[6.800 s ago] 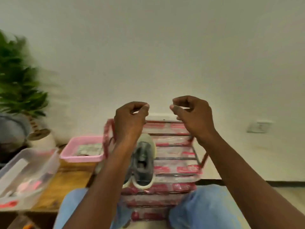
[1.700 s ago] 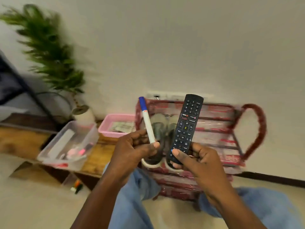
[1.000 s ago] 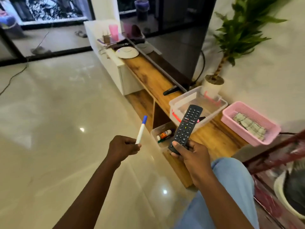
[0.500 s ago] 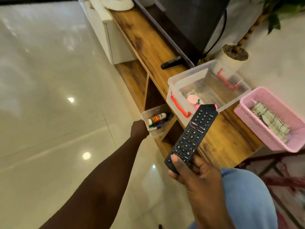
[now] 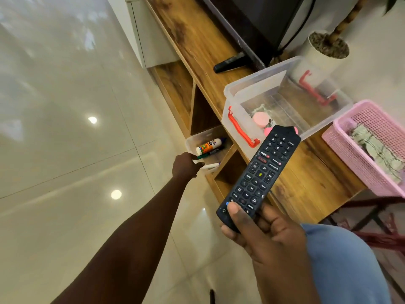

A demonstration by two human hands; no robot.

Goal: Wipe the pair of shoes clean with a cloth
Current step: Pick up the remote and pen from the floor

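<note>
since a second ago the marker (image 5: 211,166) is lowered to the shelf bin (image 5: 191,140) by the left hand (image 5: 185,165), grip untellable; the remote (image 5: 260,174) is clasped by the right hand (image 5: 271,240); the cloth (image 5: 377,150) is kept in the basket (image 5: 355,172) at the worktop (image 5: 306,183) right end.

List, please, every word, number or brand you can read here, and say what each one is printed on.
"NETFLIX": red button on the remote held by the right hand.
"OK": the remote's middle key.
"3", "5", "7": its number keys.
Other remote keys: too small to read.
Glue stick label in the small bin: too blurred to read.
White pen at the left hand: no legible text.
</note>
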